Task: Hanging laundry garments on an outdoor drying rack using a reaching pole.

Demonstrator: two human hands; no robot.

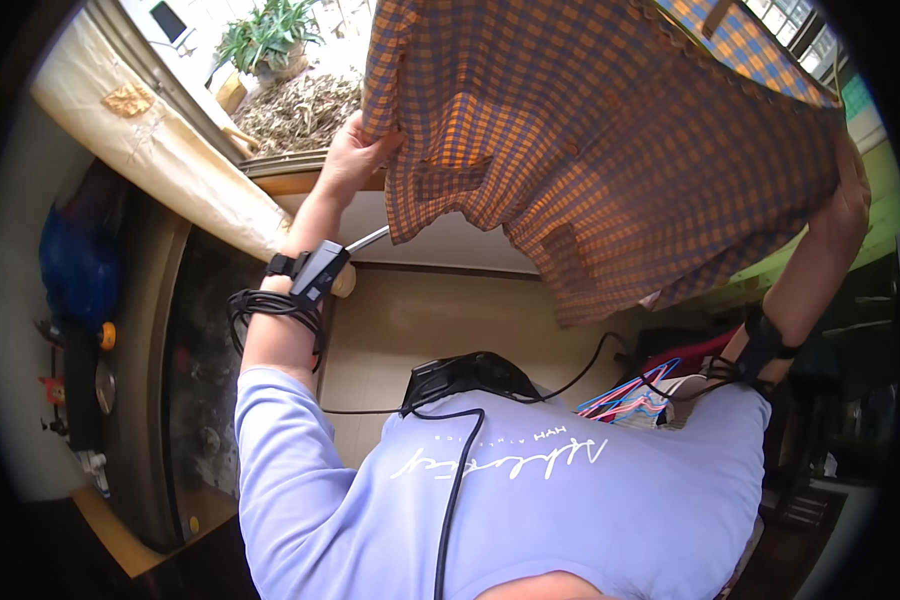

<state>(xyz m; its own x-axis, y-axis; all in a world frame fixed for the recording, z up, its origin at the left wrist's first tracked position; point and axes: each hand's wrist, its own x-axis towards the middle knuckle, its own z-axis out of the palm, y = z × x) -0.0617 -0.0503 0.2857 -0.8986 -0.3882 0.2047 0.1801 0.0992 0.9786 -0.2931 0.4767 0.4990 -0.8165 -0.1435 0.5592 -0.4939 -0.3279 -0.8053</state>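
Note:
An orange-and-blue checked cloth garment (607, 142) is spread out at raised height in front of me. It has small patch pockets and a wavy lower edge. My left hand (356, 157) pinches its left edge between thumb and fingers, beside a window. At the far right, my right hand (853, 184) holds the opposite edge, with its fingers partly hidden by the cloth. Part of the garment's other side (754, 45) shows at the upper right, past a scalloped trim. The cloth sags between both hands.
A potted plant (270, 37) and dry leaves (300, 109) lie beyond the window sill. A cream curtain (165, 142) hangs at left beside a dark-fronted cabinet (206, 360). Blue and pink hangers (634, 394) are by my right side. A black cable (457, 487) crosses my shirt.

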